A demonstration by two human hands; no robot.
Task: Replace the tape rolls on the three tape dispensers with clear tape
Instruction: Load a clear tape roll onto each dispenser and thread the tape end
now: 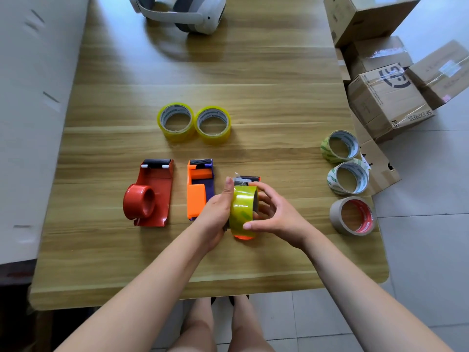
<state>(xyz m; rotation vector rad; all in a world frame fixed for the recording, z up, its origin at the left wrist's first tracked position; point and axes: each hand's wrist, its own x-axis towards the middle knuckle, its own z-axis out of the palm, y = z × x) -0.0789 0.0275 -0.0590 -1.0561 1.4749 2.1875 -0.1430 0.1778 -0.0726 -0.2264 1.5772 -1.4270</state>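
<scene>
A clear yellowish tape roll [242, 208] stands on edge on a third dispenser [247, 179], whose dark front end and orange bottom peek out around it. My left hand [215, 214] holds the dispenser's left side. My right hand [275, 215] grips the roll from the right, thumb on its front. A red dispenser [152, 194] with a bare hub lies at the left. Between them lies an orange and purple dispenser [199, 189], also without a roll. Two more clear rolls [176, 121] [213, 124] lie flat further back.
Two green-printed rolls [340, 146] [349, 177] and a brown roll [352, 215] sit by the wooden table's right edge [378, 240]. A white headset [182, 11] rests at the far end. Cardboard boxes [385, 97] are stacked on the floor to the right.
</scene>
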